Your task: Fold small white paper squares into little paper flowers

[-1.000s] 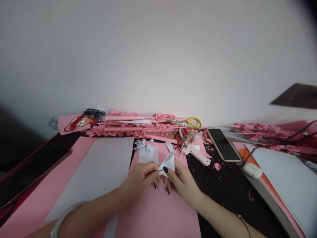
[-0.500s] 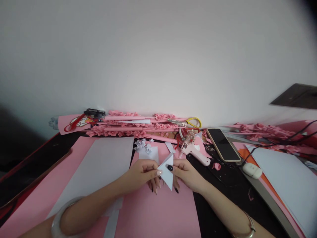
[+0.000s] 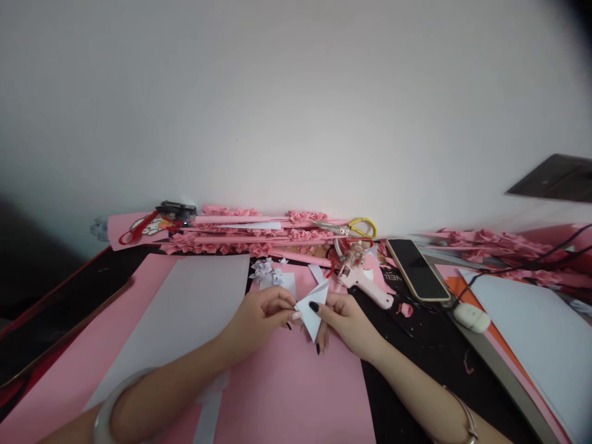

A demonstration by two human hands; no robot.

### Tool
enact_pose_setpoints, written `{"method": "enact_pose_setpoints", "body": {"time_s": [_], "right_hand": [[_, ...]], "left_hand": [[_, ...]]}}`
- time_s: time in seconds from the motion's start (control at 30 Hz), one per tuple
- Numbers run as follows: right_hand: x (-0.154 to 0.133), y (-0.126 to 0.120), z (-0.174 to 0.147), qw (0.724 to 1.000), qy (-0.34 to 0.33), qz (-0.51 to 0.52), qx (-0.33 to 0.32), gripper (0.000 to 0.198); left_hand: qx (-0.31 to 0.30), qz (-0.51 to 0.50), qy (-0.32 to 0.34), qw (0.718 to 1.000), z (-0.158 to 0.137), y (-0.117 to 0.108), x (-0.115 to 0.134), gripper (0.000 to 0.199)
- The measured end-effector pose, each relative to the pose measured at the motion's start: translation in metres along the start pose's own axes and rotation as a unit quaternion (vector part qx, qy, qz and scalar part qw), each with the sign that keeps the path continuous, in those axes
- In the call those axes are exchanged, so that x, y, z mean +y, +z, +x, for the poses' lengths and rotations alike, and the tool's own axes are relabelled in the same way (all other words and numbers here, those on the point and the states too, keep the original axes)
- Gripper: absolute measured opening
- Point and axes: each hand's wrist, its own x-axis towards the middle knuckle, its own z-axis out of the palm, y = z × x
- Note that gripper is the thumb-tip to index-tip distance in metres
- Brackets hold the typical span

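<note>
Between both hands is a small white piece of folded paper (image 3: 311,316), triangular in outline, held above the pink paper sheet (image 3: 296,388). My left hand (image 3: 264,313) pinches its left corner between thumb and fingers. On the right side my right hand (image 3: 346,320) grips it, the dark-nailed thumb flat on the front and the fingers behind. Just beyond the hands are small white paper flowers (image 3: 268,271) and a white paper square (image 3: 285,283), partly hidden by my left hand.
A pink glue gun (image 3: 365,287) lies right of the hands, near a phone (image 3: 419,271) and a white case (image 3: 472,317). Yellow-handled scissors (image 3: 363,228) rest on pink paper flower stems (image 3: 259,237) along the wall. White sheets (image 3: 185,320) lie left, more paper (image 3: 531,333) right.
The folded paper has tilted, its top point leaning right and its lower tip rising. My left fingers have drawn together at its left corner; my right hand keeps its hold.
</note>
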Motion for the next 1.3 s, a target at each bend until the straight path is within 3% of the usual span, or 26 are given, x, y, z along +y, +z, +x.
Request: {"method": "enact_pose_setpoints", "body": {"time_s": [0.27,0.5,0.67,0.9,1.07,1.3], "right_hand": [[-0.001,0.003,0.0,0.998,-0.022,-0.037,0.048,0.025],[0.002,0.011,-0.005,0.978,-0.081,-0.173,0.089,0.019],[0.001,0.014,-0.007,0.958,-0.11,-0.246,0.094,0.015],[-0.003,0.014,-0.008,0.965,-0.12,-0.204,0.116,0.011],[0.002,0.012,-0.006,0.962,-0.08,-0.229,0.122,0.013],[0.002,0.013,-0.004,0.976,-0.046,-0.172,0.122,0.017]], "left_hand": [[0.026,-0.032,0.038,0.998,0.001,0.0,-0.006,0.015],[0.052,0.074,0.056,0.994,-0.003,0.001,-0.002,0.005],[0.055,0.117,0.086,0.988,-0.006,0.001,0.001,0.01],[0.079,0.093,0.075,0.99,-0.006,0.003,0.003,0.012],[0.028,0.031,0.056,0.998,-0.004,0.005,0.002,0.01],[0.007,-0.048,0.02,0.999,-0.005,0.008,0.001,0.01]]}}
